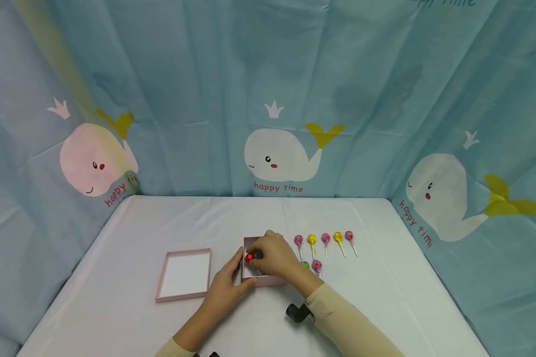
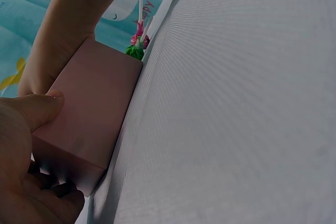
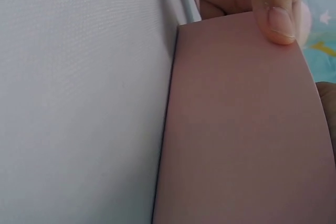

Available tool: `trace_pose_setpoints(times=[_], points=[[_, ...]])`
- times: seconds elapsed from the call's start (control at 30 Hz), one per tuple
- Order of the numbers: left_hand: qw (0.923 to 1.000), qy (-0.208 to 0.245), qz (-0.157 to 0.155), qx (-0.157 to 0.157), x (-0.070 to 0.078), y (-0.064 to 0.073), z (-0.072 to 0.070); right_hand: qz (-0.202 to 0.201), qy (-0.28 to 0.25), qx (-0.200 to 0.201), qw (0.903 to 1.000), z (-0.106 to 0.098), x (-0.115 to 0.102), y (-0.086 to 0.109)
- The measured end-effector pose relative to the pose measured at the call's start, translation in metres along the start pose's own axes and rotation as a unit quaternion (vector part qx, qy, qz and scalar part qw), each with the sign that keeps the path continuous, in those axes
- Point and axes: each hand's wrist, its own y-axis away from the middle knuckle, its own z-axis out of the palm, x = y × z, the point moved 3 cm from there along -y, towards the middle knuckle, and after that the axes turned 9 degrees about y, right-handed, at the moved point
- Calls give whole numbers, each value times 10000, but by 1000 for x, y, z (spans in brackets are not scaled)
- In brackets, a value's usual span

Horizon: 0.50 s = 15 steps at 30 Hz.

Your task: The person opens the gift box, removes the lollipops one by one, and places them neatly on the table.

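Note:
A pink open-topped box (image 1: 264, 281) stands on the white table. My left hand (image 1: 223, 288) grips its near left corner, the thumb on the front wall and the other fingers along the left side. My right hand (image 1: 274, 256) reaches down into the box and pinches a red lollipop (image 1: 249, 258) between thumb and fingers. Beside the red lollipop a dark round thing (image 1: 258, 254) shows under the fingers. Much of the box's inside is hidden by the right hand. In the right wrist view, the left thumb (image 3: 281, 22) presses on the box wall.
Left of the box lies its pink-rimmed lid (image 1: 185, 275), white inside facing up. Several wrapped lollipops (image 1: 325, 238) form a row to the right, with a green lollipop (image 1: 305, 265) and a pink lollipop (image 1: 316, 266) nearer the right forearm. A whale-print curtain (image 1: 272, 64) surrounds the table.

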Motion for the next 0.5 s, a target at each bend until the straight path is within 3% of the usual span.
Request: trace_pose_setpoints(times=[0.2, 0.5], points=[[9997, 198, -93, -66, 1, -1, 1, 3, -329, 314, 9990, -6, 3, 2], [9999, 126, -36, 0, 2, -1, -1, 108, -719, 905, 9932, -25, 7, 8]])
